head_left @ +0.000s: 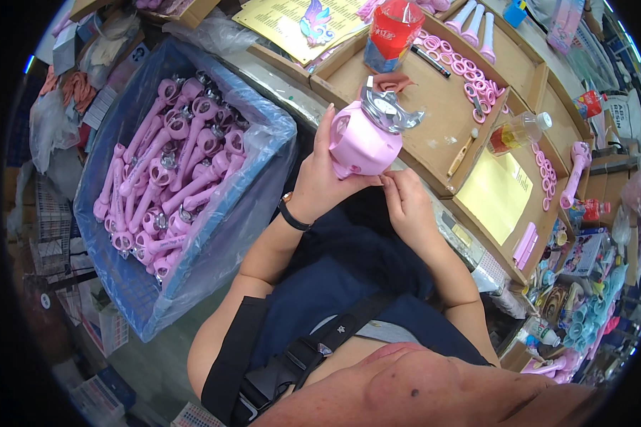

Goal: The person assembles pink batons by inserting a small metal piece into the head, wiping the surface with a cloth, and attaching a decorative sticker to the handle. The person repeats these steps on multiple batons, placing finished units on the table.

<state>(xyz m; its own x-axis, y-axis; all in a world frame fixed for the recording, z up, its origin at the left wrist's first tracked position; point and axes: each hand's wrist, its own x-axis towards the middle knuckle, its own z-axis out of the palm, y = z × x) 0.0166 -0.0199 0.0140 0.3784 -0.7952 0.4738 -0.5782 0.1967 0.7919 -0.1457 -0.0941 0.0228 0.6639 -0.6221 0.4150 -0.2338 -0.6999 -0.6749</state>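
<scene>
A pink plastic toy wand [363,146], with a rounded head and a silver crown-like top, is held up over my lap. My left hand [320,174] grips it from the left, thumb along its side and fingers beneath. Close to its lower right edge is my right hand [408,203], thumb and fingers pinched together; what lies between them is hidden. The wand's handle does not show from this angle. Many similar pink wands [167,167] with silver parts lie heaped in a blue plastic-lined crate [263,114] to my left.
Cardboard trays [413,160] on the bench hold pink rings [470,67], scissors [478,107], a marker [431,61], a brush [461,155] and a yellow sheet [495,196]. A red-labelled cut bottle [392,35] and a clear bottle [516,133] stand there. Another wand [575,174] lies farther right.
</scene>
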